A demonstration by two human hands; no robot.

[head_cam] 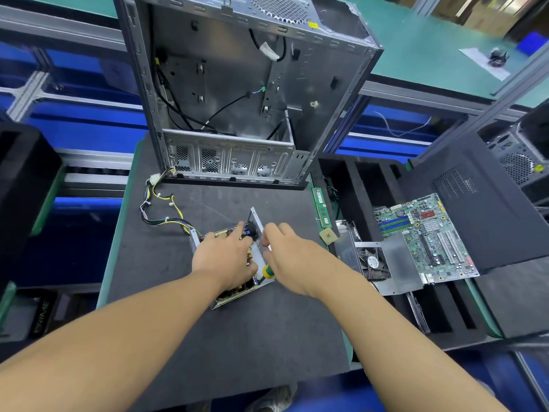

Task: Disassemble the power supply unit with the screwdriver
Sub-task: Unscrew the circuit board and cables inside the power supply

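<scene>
A dark worktop [166, 278] carries the job. An open, stripped computer case [237, 84] stands along its far edge, open side facing the camera. Off the right edge, a black side panel [475, 221] lies across a foam tray, with a green motherboard [421, 233] on top of it. A grey metal cover with a fan [395, 263] sits just left of the board.

The power supply unit [237, 292] lies near the middle of the worktop, lid off and one perforated wall upright. Its cable bundle [160, 203] loops away toward the far left corner, ending by the foot of the case.

The left hand [225, 257] holds the unit from above, fingers bent down over the inner parts. The right hand [291, 257] is closed round the screwdriver [267, 272], whose yellow-green handle shows under the palm, right against the unit's wall; the tip is hidden.

A memory stick [322, 211] lies along the right edge, and a small square processor chip [328, 235] lies just nearer than it.
</scene>
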